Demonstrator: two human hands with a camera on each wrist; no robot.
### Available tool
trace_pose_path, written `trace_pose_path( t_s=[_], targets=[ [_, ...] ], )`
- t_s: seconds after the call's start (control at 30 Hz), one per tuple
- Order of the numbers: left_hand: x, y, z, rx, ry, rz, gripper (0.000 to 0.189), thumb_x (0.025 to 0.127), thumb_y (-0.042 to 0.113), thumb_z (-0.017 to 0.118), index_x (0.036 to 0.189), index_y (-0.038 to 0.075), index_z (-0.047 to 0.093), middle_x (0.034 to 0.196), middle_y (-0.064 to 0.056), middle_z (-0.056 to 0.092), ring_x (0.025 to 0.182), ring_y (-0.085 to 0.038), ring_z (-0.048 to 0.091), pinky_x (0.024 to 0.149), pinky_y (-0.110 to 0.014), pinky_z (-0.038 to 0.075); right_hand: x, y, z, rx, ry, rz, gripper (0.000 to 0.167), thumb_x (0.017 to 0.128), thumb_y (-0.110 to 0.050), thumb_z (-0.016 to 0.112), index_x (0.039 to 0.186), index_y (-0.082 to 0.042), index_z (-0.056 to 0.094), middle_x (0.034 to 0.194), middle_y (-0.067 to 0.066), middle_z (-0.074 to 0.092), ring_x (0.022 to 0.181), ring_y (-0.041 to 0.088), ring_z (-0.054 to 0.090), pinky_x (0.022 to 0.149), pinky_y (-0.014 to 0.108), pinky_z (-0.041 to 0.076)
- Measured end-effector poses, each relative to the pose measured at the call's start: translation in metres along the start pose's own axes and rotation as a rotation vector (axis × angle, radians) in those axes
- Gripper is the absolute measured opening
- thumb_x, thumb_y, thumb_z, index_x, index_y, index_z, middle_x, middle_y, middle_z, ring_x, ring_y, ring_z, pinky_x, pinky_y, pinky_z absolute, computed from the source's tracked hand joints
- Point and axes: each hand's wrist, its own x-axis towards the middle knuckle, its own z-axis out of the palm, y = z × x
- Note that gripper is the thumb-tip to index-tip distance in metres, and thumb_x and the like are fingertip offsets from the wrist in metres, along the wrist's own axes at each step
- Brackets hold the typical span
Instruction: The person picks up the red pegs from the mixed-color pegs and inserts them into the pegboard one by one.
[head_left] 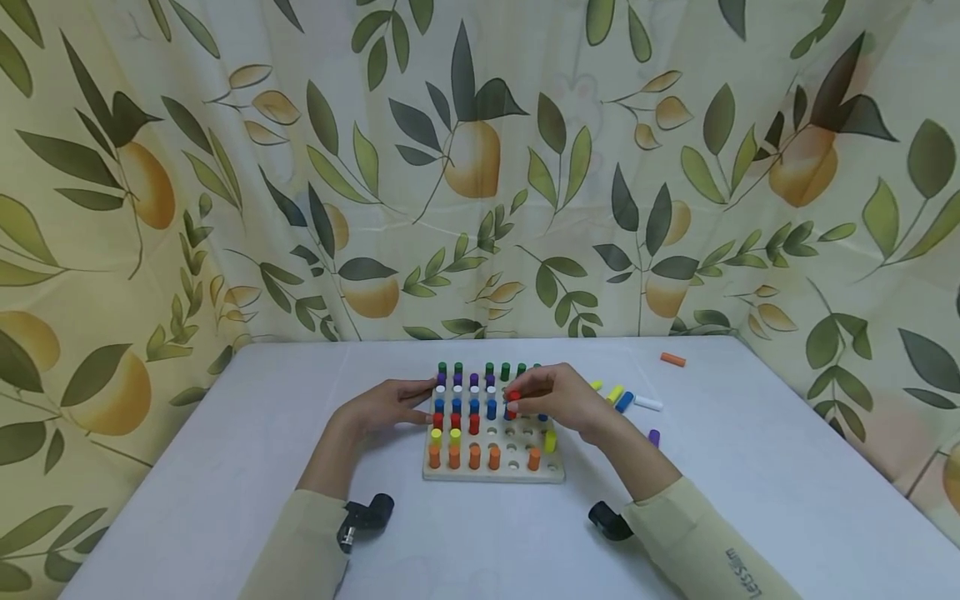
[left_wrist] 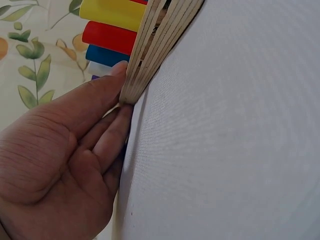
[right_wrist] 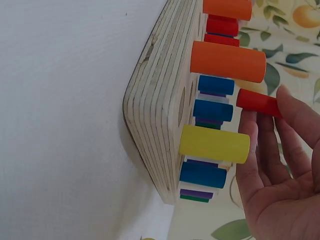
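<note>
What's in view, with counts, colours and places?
curtain: one, cream, fruit-printed, background
table: one, white, foreground
pegboard: one, pale wood, on table
standing pegs: five orange, three yellow, three red, uncounted blue, white, purple, green (partly hidden), in pegboard
held peg: one, red, over pegboard
loose pegs: at least two yellow; one each blue, white, purple, orange; right of pegboard
wrist cameras: two, black, foreground
sleeves: two, beige, foreground
left hand: one, at pegboard's left edge
right hand: one, pinching held peg

Head view high, forward-down; wrist views low, close, sideways, the pegboard (head_left: 501, 439) common to all three.
</note>
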Motion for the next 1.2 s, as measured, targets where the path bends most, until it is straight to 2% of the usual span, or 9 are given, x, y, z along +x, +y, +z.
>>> trace_pose_path(
  t_s=[0.47,1.07,1.2],
  targets=[
    [0.0,0.002,0.002,-0.006,0.003,-0.007,0.07,0.092,0.017,0.08,0.155,0.013,0.05,0.156,-0.005,0.049,0.152,-0.027,0.031,0.121,-0.055,0.023,0.001,-0.003,0.004,-0.011,-0.012,0.032,0.017,0.094,-0.007,0.077,0.11,-0.011,0.08,0.104,0.001,0.075,0.099,0.021,0.067,0.094,0.038,0.054],
    [0.002,-0.001,-0.004,0.033,0.0,-0.007,0.069,0.093,0.021,0.08,0.155,0.014,0.051,0.156,-0.003,0.049,0.153,-0.027,0.028,0.121,-0.055,0.024,0.002,-0.011,0.003,0.011,-0.004,0.005,0.018,0.094,-0.012,0.078,0.112,-0.01,0.078,0.106,0.002,0.076,0.102,0.021,0.068,0.098,0.044,0.054],
    [0.002,-0.002,-0.005,0.025,-0.008,0.0,0.07,0.093,0.02,0.079,0.155,0.013,0.049,0.156,-0.003,0.049,0.153,-0.026,0.029,0.122,-0.054,0.023,0.002,-0.01,0.007,0.014,-0.016,0.011,0.018,0.093,-0.01,0.078,0.111,-0.009,0.078,0.105,0.002,0.075,0.1,0.022,0.068,0.095,0.041,0.054]
  ],
)
